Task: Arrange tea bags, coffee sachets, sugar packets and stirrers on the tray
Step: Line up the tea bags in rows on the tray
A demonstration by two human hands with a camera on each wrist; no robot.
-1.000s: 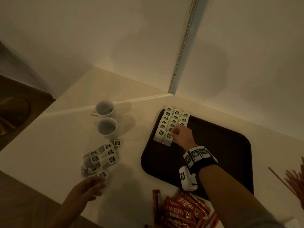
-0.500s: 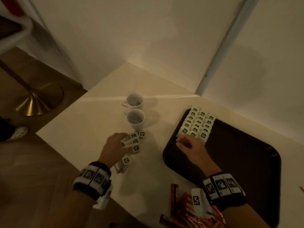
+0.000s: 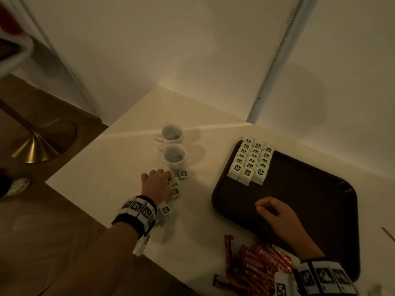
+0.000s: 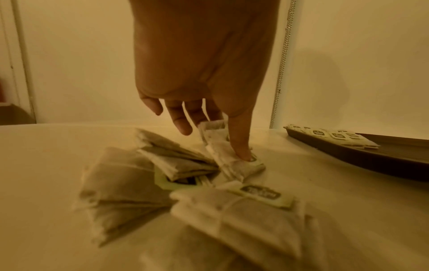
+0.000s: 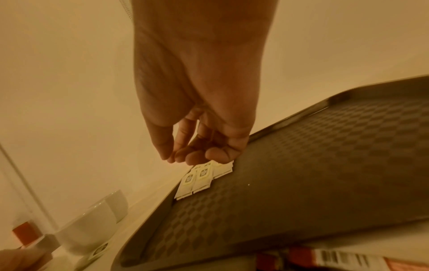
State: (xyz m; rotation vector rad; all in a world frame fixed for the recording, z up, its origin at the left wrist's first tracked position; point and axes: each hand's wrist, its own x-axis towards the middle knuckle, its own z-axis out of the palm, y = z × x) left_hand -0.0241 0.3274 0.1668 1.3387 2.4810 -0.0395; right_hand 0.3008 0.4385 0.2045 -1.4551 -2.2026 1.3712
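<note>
A dark brown tray lies on the pale table. Several tea bags with green tags stand in neat rows in its far left corner, also seen from the right wrist as tea bags. Loose tea bags lie heaped on the table left of the tray. My left hand is down on that heap; its thumb and fingers pinch one tea bag. My right hand hovers over the tray's near left part, fingers loosely curled, holding nothing. Red coffee sachets lie at the table's near edge.
Two white cups stand just beyond the loose tea bags, close to my left hand. A thin stirrer shows at the right edge. A brass pedestal base stands on the floor to the left. The wall runs close behind the tray.
My left hand came in from the table's near edge onto the loose tea bags and took hold of one. My right hand drew back from the rows toward me.
</note>
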